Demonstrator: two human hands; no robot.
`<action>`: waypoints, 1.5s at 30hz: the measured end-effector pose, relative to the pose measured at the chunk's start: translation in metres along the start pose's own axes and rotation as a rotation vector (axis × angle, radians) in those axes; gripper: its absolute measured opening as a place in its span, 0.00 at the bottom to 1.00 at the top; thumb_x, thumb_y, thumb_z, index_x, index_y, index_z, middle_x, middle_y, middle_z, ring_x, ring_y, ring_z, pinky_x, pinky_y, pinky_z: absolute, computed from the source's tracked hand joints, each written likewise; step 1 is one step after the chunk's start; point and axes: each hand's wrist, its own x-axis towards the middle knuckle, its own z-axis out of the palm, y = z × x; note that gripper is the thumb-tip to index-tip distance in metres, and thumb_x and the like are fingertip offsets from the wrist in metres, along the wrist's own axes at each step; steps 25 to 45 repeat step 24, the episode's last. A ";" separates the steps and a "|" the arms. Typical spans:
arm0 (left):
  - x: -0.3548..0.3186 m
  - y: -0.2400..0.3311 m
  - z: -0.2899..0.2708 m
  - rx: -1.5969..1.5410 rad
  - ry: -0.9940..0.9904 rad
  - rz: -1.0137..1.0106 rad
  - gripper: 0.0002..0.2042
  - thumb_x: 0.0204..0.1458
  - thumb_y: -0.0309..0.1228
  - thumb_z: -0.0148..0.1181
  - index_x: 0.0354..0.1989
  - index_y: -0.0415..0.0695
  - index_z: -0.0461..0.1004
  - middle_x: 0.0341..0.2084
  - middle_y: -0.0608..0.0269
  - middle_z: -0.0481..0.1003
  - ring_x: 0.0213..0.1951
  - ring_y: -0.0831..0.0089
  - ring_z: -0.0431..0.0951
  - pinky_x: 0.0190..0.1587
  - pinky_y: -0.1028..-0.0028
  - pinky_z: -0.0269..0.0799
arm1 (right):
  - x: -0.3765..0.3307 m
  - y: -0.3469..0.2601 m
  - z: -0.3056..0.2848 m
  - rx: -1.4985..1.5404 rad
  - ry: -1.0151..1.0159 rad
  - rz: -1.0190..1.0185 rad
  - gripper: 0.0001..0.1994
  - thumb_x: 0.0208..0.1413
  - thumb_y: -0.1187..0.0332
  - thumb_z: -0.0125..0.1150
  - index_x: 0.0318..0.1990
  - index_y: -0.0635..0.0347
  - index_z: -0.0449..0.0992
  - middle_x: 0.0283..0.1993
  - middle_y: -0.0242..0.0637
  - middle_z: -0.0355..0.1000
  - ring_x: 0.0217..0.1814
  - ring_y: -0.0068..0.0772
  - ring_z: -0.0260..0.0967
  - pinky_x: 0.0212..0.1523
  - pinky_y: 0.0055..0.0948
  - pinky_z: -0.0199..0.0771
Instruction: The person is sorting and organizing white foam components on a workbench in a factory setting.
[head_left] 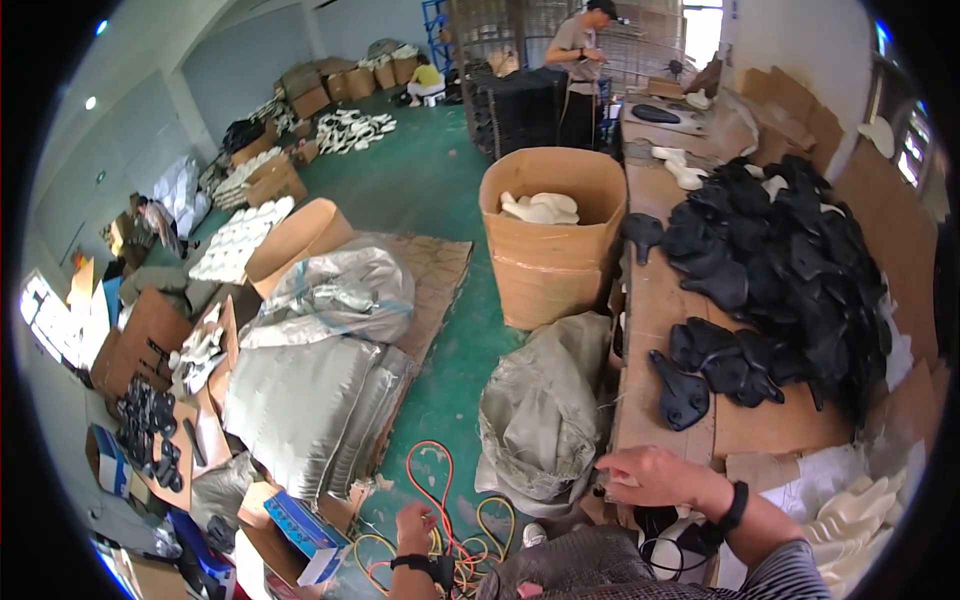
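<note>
Resting flat at the near edge of the wooden workbench (665, 300), the right hand (655, 477) lies fingers spread, gripping nothing; a black saddle shell (682, 393) from the heap lies near, within reach. Low over the coiled hoses (445, 520) on the green floor, the left hand (415, 525) hangs half-curled; whether it holds anything cannot be told.

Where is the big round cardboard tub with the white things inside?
In the head view the cardboard tub stands on the green floor, upper middle, against the left edge of the workbench, just above a grey sack.
</note>
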 end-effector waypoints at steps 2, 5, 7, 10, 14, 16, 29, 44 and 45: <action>0.010 -0.023 -0.025 -0.106 0.083 -0.039 0.13 0.52 0.34 0.54 0.45 0.43 0.69 0.36 0.56 0.73 0.29 0.60 0.77 0.29 0.66 0.73 | 0.059 0.029 0.024 0.052 -0.140 0.022 0.15 0.50 0.63 0.60 0.44 0.58 0.73 0.28 0.41 0.73 0.33 0.46 0.74 0.34 0.40 0.73; 0.039 -0.070 -0.043 -0.131 0.196 -0.119 0.14 0.53 0.34 0.53 0.46 0.42 0.68 0.34 0.56 0.74 0.27 0.61 0.77 0.28 0.68 0.73 | 0.154 0.073 0.087 0.043 -0.297 -0.015 0.14 0.50 0.63 0.58 0.44 0.57 0.72 0.27 0.40 0.73 0.32 0.45 0.74 0.34 0.42 0.72; 0.043 -0.084 -0.027 -0.140 0.211 -0.154 0.13 0.52 0.33 0.53 0.45 0.42 0.68 0.33 0.57 0.74 0.26 0.62 0.77 0.27 0.68 0.73 | 0.198 0.118 0.151 0.020 -0.404 0.007 0.15 0.49 0.62 0.58 0.44 0.56 0.73 0.27 0.39 0.73 0.31 0.45 0.73 0.32 0.43 0.71; 0.061 -0.109 -0.001 -0.222 0.290 -0.209 0.08 0.45 0.27 0.56 0.35 0.41 0.70 0.23 0.60 0.73 0.19 0.69 0.74 0.21 0.73 0.70 | 0.248 0.188 0.276 0.048 -0.531 0.002 0.15 0.48 0.63 0.56 0.43 0.57 0.74 0.29 0.42 0.73 0.33 0.49 0.72 0.35 0.46 0.71; 0.112 -0.152 0.034 -0.193 0.218 -0.281 0.05 0.45 0.26 0.55 0.31 0.41 0.71 0.23 0.63 0.73 0.18 0.73 0.72 0.20 0.77 0.67 | 0.253 0.272 0.401 -0.085 -0.594 -0.021 0.14 0.45 0.66 0.56 0.39 0.61 0.74 0.37 0.51 0.73 0.42 0.57 0.70 0.43 0.49 0.70; 0.140 -0.167 0.060 -0.170 0.206 -0.234 0.05 0.46 0.26 0.55 0.30 0.40 0.72 0.23 0.63 0.74 0.18 0.74 0.72 0.21 0.78 0.67 | 0.238 0.320 0.432 -0.133 -0.699 0.051 0.13 0.45 0.65 0.55 0.39 0.60 0.75 0.39 0.49 0.74 0.45 0.54 0.70 0.45 0.50 0.69; 0.290 -0.267 0.117 1.092 0.006 0.472 0.20 0.48 0.43 0.63 0.42 0.39 0.76 0.38 0.50 0.79 0.33 0.55 0.80 0.34 0.58 0.76 | 0.152 0.535 0.369 -0.463 -0.442 0.267 0.14 0.49 0.57 0.55 0.43 0.45 0.78 0.46 0.43 0.75 0.56 0.46 0.68 0.55 0.55 0.60; 0.290 -0.267 0.117 1.092 0.006 0.472 0.20 0.48 0.43 0.63 0.42 0.39 0.76 0.38 0.50 0.79 0.33 0.55 0.80 0.34 0.58 0.76 | 0.152 0.535 0.369 -0.463 -0.442 0.267 0.14 0.49 0.57 0.55 0.43 0.45 0.78 0.46 0.43 0.75 0.56 0.46 0.68 0.55 0.55 0.60; 0.290 -0.267 0.117 1.092 0.006 0.472 0.20 0.48 0.43 0.63 0.42 0.39 0.76 0.38 0.50 0.79 0.33 0.55 0.80 0.34 0.58 0.76 | 0.152 0.535 0.369 -0.463 -0.442 0.267 0.14 0.49 0.57 0.55 0.43 0.45 0.78 0.46 0.43 0.75 0.56 0.46 0.68 0.55 0.55 0.60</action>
